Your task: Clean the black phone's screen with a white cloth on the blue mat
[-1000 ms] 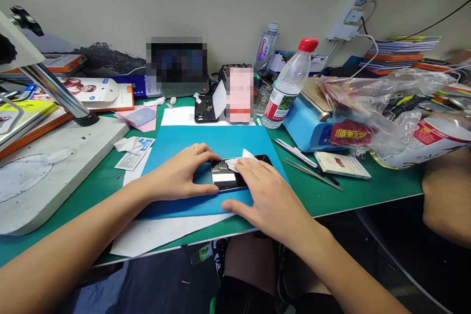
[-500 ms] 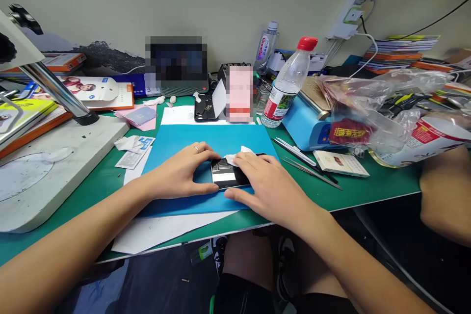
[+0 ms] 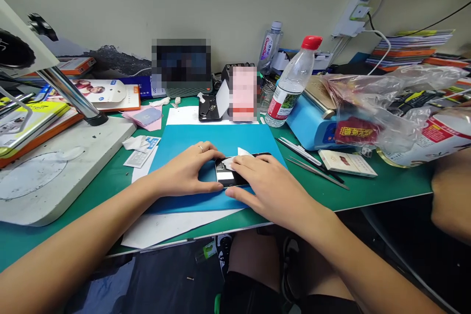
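A black phone lies flat on the blue mat, its glossy face reflecting a white patch. My left hand grips the phone's left end between thumb and fingers. Under the fingertips of my right hand a crumpled white wipe is pressed on the phone's face. The right thumb rests by the near edge, and this hand covers much of the phone's right half.
Tweezers, a cigarette pack and a water bottle stand or lie to the right. On the left is a microscope stand base. Behind the mat are a black phone case and a blurred screen. Another person's arm shows at far right.
The view has shifted slightly, so the scene sits a little further right. The wipe under my right fingers has slid slightly left across the phone; my left hand keeps its hold.
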The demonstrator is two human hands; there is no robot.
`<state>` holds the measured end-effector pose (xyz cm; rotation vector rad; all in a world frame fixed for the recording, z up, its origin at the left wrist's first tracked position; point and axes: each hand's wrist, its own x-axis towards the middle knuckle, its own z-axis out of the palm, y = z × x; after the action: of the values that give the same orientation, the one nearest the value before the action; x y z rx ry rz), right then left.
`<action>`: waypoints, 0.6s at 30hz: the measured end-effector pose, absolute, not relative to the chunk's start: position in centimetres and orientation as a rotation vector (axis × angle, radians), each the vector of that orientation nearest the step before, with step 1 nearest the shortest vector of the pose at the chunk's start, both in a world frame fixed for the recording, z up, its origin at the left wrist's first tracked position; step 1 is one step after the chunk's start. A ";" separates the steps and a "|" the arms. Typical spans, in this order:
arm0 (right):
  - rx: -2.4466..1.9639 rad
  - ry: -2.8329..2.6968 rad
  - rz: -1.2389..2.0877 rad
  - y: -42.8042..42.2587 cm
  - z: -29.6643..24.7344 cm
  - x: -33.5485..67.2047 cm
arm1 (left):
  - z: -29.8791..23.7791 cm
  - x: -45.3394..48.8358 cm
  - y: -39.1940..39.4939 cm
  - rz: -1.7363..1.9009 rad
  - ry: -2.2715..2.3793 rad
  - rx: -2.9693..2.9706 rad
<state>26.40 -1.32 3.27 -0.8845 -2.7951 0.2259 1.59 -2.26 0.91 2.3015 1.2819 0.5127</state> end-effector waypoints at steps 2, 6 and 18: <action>-0.867 -2.807 0.245 -1.7 3.4 26.5 | 1.0 1.6 -2.3 0.509 1.287 2.304; -0.866 -2.790 0.233 -3.4 3.3 27.7 | 1.1 1.6 -2.3 0.507 1.281 2.293; -0.846 -2.740 0.231 -4.7 2.2 26.7 | 1.0 1.5 -2.3 0.506 1.270 2.299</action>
<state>26.69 -4.67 2.23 -0.8458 -2.7396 0.2309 1.55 -2.27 0.98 2.2991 1.2696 0.5058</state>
